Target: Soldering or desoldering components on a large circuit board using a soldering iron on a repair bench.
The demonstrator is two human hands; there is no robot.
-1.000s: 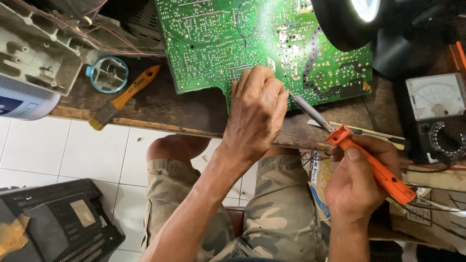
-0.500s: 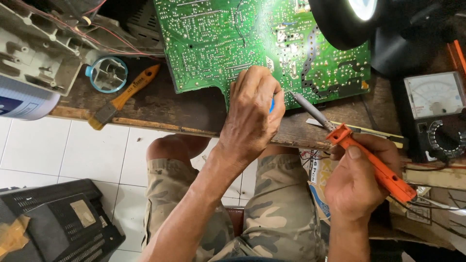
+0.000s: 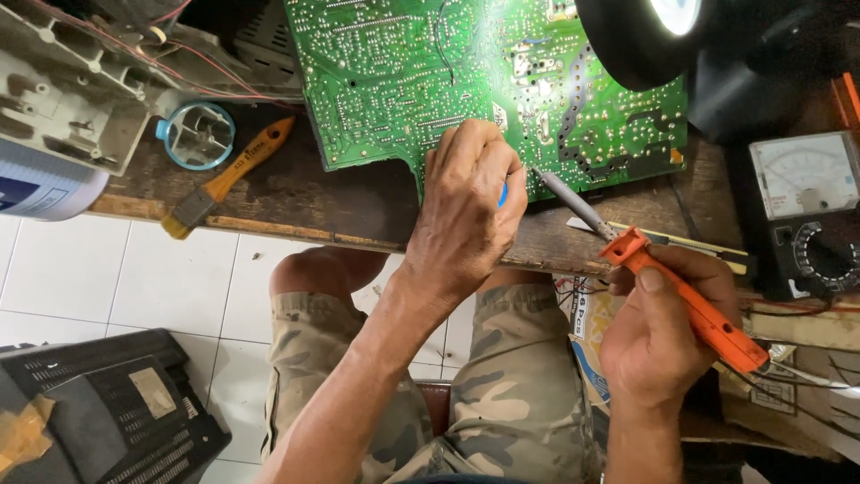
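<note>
The left hand (image 3: 470,211) arches over the green circuit board (image 3: 430,72), fingers curled around something small and blue. The right hand (image 3: 663,336) grips an orange soldering iron (image 3: 685,300), tip angled toward the board.

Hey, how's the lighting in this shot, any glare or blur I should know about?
Head view: the lamp at the top is blown out white; the circuit board is evenly lit and sharp; left hand and right hand with the soldering iron show no motion blur; edges bow slightly from the wide lens.

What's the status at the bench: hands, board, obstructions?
Right hand grips orange soldering iron, tip at green circuit board. Left hand on board edge. Nothing obstructing.
</note>
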